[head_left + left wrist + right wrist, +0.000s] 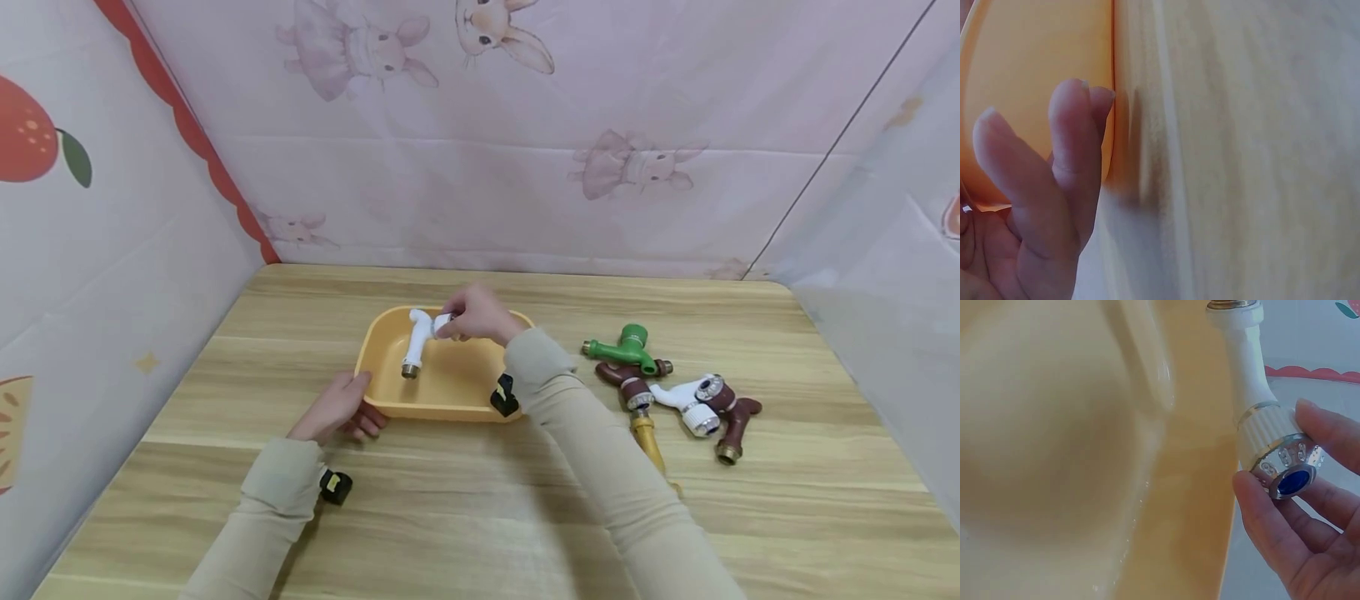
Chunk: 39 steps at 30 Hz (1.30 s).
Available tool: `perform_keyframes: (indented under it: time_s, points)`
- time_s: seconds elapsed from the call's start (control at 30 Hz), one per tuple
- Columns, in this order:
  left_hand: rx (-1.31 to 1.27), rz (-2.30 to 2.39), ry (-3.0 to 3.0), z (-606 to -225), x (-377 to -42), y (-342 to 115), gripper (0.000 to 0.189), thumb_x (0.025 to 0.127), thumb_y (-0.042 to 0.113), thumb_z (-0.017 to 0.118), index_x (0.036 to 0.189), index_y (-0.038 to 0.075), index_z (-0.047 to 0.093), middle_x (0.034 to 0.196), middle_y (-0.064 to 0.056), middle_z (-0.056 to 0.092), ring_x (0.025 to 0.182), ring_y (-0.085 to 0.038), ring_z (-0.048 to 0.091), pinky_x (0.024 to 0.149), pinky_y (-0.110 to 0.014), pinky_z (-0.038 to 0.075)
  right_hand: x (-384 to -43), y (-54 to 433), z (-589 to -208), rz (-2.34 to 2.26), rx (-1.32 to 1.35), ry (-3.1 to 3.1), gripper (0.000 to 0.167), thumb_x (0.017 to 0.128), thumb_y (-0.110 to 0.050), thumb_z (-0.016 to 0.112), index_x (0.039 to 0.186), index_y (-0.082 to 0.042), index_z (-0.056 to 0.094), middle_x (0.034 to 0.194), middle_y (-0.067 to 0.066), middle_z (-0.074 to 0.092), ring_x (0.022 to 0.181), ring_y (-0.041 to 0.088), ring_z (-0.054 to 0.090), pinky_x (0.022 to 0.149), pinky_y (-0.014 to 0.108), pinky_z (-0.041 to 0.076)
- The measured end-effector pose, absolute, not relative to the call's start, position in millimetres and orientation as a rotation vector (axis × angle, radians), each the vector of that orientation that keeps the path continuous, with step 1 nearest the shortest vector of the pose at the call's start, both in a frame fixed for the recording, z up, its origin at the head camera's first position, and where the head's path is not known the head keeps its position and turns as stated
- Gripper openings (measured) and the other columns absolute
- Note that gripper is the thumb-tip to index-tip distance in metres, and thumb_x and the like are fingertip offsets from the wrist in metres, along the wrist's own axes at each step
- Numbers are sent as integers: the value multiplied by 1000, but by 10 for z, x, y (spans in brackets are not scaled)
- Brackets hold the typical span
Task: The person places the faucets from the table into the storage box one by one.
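Note:
My right hand (482,315) pinches the ridged knob of a white faucet (418,340) over the yellow plastic basin (442,411). Close up in the right wrist view, the white faucet (1250,375) has a silver-rimmed knob end with a blue centre, held between thumb and fingers, and its brass thread is at the top edge. At the basin's front left corner, my left hand (337,407) holds the rim, thumb at the top edge and fingers lower down outside. In the left wrist view, fingers (1072,144) lie along the basin's outer wall (1054,44).
Right of the basin lies a loose group: a green faucet (633,346), brown faucets (737,429), another white faucet (686,400) and a yellow one (647,437), partly behind my right sleeve. The wooden table (450,508) meets patterned cloth walls at back and sides.

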<state>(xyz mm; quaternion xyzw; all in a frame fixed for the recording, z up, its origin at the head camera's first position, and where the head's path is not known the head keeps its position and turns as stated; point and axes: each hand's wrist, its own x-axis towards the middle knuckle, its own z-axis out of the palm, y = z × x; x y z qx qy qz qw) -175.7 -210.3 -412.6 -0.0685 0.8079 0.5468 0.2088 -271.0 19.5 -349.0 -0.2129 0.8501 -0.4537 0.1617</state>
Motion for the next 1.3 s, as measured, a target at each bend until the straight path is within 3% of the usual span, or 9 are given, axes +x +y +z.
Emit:
perform_keyframes:
  time_s: [0.2, 0.47, 0.8, 1.1, 1.3]
  points:
    - [-196, 1502, 2247, -4118, -1760, -2120, 47, 100, 31, 18, 113, -8, 41, 73, -16, 64, 57, -22, 62, 48, -32, 52, -2709, 130, -3500, -1267, -586, 2444, 18, 75, -6, 74, 89, 3, 67, 71, 7, 63, 58, 14, 55, 63, 32, 55]
    - [-220, 1502, 2239, -4110, -1779, -2120, 47, 100, 31, 19, 113, -8, 41, 73, -16, 64, 56, -22, 62, 47, -31, 52, -2756, 42, -3492, -1139, -632, 2479, 23, 75, -12, 75, 92, 1, 68, 70, 6, 62, 72, 30, 63, 64, 34, 55]
    - [-197, 1516, 2236, -4088, -1806, -2086, 47, 100, 31, 19, 112, -9, 41, 71, -15, 63, 56, -22, 61, 47, -32, 52, -2819, -74, -3496, -1057, -637, 2502, 19, 75, -13, 75, 88, 0, 68, 71, 6, 63, 66, 22, 62, 64, 32, 56]
    - [-189, 1520, 2228, -4116, -1800, -2112, 47, 100, 30, 18, 112, -9, 41, 70, -15, 63, 55, -22, 61, 46, -32, 52, -2824, -235, -3514, -935, -557, 2546, 17, 75, -13, 74, 85, 1, 69, 76, 7, 65, 72, 25, 65, 63, 28, 56]
    - [-178, 1518, 2234, -4125, -1803, -2116, 46, 100, 29, 18, 113, -10, 40, 70, -15, 63, 55, -22, 61, 47, -33, 52, -2863, -283, -3544, -887, -500, 2553, 14, 74, -14, 75, 79, -2, 70, 73, 6, 64, 62, 17, 62, 57, 24, 54]
